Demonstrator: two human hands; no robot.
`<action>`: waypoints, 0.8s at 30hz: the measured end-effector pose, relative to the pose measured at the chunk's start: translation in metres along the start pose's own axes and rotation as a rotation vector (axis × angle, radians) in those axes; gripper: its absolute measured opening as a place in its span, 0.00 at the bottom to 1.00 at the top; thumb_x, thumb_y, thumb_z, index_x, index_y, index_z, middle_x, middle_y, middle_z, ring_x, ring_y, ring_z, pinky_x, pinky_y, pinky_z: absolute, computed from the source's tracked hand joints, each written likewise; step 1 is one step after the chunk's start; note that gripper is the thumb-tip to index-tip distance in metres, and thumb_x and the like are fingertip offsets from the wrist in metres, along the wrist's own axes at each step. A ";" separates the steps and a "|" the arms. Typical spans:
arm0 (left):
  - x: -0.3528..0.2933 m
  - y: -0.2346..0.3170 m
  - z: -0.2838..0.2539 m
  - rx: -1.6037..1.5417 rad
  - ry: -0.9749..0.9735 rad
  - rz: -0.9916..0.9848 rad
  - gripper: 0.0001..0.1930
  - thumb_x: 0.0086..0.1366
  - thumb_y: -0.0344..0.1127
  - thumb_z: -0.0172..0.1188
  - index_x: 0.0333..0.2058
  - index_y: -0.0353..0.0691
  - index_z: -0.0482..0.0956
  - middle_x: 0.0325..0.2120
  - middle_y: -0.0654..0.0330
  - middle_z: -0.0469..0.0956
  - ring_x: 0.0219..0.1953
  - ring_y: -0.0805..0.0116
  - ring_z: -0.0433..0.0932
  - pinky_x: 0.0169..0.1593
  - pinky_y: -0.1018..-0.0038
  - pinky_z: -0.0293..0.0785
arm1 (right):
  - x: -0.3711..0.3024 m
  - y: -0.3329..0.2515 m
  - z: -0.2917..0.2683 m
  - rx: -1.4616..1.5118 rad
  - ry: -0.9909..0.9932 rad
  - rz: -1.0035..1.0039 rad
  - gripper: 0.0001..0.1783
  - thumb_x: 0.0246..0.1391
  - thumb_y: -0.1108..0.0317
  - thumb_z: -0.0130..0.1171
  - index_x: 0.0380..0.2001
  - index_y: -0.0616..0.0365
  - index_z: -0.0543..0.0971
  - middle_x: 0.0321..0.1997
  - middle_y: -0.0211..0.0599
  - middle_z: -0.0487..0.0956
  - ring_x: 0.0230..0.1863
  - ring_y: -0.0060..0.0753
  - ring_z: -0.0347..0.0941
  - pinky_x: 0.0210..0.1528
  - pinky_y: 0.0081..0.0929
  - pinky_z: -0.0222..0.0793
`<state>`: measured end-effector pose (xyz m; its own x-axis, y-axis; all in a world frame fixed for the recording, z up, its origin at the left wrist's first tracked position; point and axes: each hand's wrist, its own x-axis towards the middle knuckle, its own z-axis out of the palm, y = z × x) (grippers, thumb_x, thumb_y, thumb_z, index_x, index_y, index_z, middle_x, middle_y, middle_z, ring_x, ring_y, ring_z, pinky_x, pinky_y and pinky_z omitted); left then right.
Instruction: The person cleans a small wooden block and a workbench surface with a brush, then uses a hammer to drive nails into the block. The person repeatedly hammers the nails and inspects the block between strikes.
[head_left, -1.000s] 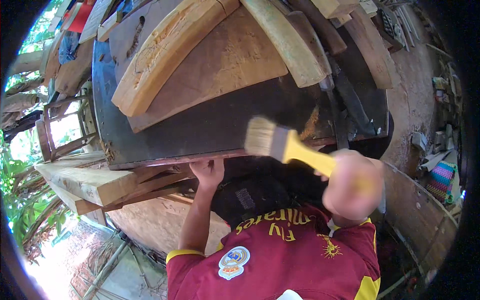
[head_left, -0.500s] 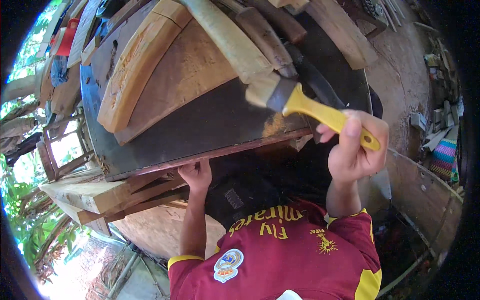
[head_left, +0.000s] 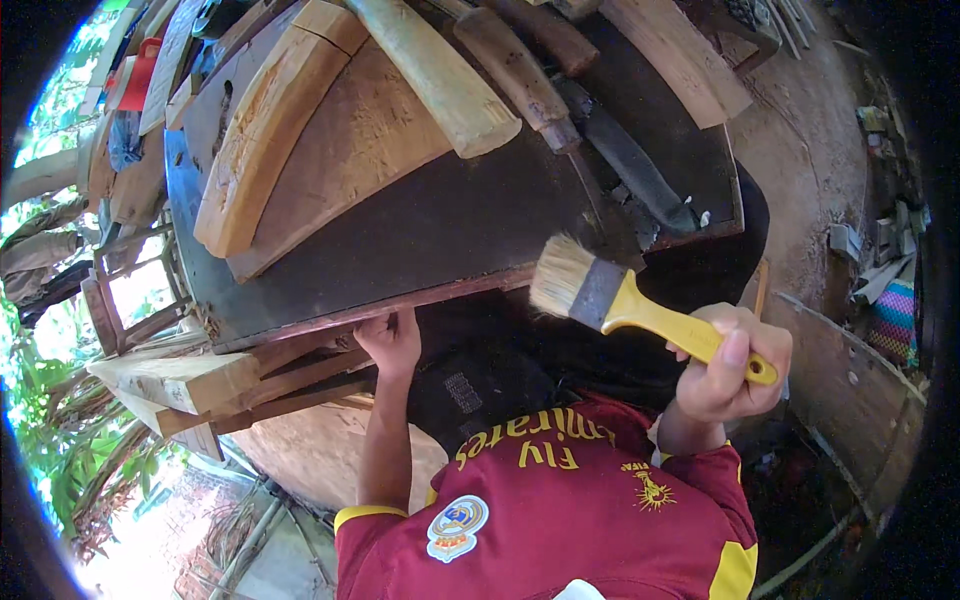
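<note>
Curved blank: a pale curved wooden piece lies on the dark board at upper left, its long axis running up and to the right.
Dark board: the worktop tilts across the view; its near edge runs from lower left up to the right.
Left hand: your left hand is clamped on that near edge, fingers curled up against its underside.
Brush: the paintbrush hangs just below the board's edge, long axis slanting from bristles at upper left to yellow handle at lower right.
Right hand: your right hand is closed around the handle end, well apart from the left.
Key relation: the board lies up and left of the bristles; your right hand is the nearer to the brush.
</note>
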<state>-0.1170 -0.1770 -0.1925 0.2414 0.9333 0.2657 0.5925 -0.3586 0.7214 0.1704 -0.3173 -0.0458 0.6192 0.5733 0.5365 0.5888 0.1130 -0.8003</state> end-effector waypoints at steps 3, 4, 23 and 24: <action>0.001 0.005 -0.001 0.012 -0.009 -0.025 0.06 0.57 0.26 0.60 0.22 0.34 0.78 0.09 0.64 0.68 0.13 0.82 0.66 0.18 0.79 0.60 | -0.004 0.001 -0.007 -0.003 0.107 -0.011 0.10 0.55 0.67 0.47 0.29 0.66 0.67 0.12 0.45 0.70 0.09 0.31 0.66 0.10 0.24 0.61; 0.002 0.009 -0.002 0.018 -0.009 -0.024 0.06 0.57 0.26 0.60 0.21 0.34 0.77 0.09 0.64 0.68 0.13 0.81 0.66 0.18 0.79 0.60 | -0.009 0.007 -0.014 0.023 0.154 -0.028 0.10 0.54 0.67 0.49 0.29 0.67 0.68 0.13 0.46 0.71 0.10 0.32 0.67 0.12 0.25 0.63; 0.005 0.007 0.000 0.040 0.042 0.082 0.05 0.56 0.27 0.62 0.22 0.35 0.79 0.09 0.63 0.69 0.12 0.79 0.66 0.18 0.78 0.60 | 0.006 0.002 -0.001 -0.018 -0.023 -0.161 0.12 0.54 0.67 0.48 0.27 0.67 0.67 0.16 0.43 0.70 0.12 0.33 0.69 0.12 0.28 0.66; 0.004 0.006 -0.001 0.040 0.021 0.062 0.04 0.56 0.27 0.62 0.23 0.35 0.79 0.09 0.63 0.70 0.12 0.79 0.66 0.18 0.78 0.60 | 0.005 0.002 -0.006 -0.029 -0.009 -0.142 0.12 0.55 0.66 0.47 0.27 0.67 0.67 0.16 0.43 0.70 0.12 0.33 0.69 0.12 0.28 0.65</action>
<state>-0.1135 -0.1755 -0.1863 0.2624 0.9093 0.3229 0.6069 -0.4157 0.6774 0.1778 -0.3191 -0.0437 0.5236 0.5607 0.6414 0.6850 0.1707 -0.7083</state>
